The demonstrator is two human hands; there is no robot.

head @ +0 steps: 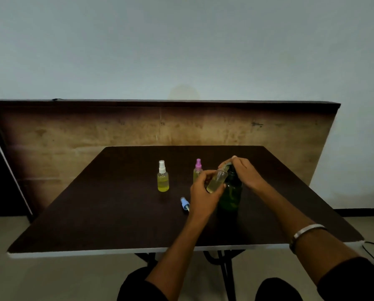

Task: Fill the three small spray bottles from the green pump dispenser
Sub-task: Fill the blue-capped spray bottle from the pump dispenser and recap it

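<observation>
Two down: the white-capped spray bottle (163, 178) and pink-capped spray bottle (197, 170) are standing filled at eleven o'clock on the surface (95, 213). The left hand (205, 193) is gripping the uncapped third bottle (217, 180), tilting it under the green pump dispenser (230, 192), while the right hand (244, 172) is pressing the pump. Its blue spray cap (184, 203) is lying just beside, waiting.

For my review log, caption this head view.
Left hand tilts uncapped spray bottle under green pump dispenser; right hand presses.

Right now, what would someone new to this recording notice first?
Right of centre on the dark brown table, both hands meet: the left hand tilts a small uncapped clear spray bottle under the spout of the tall green pump dispenser, with the right hand on its pump. Left of them stands a white-capped spray bottle of yellow liquid.
</observation>
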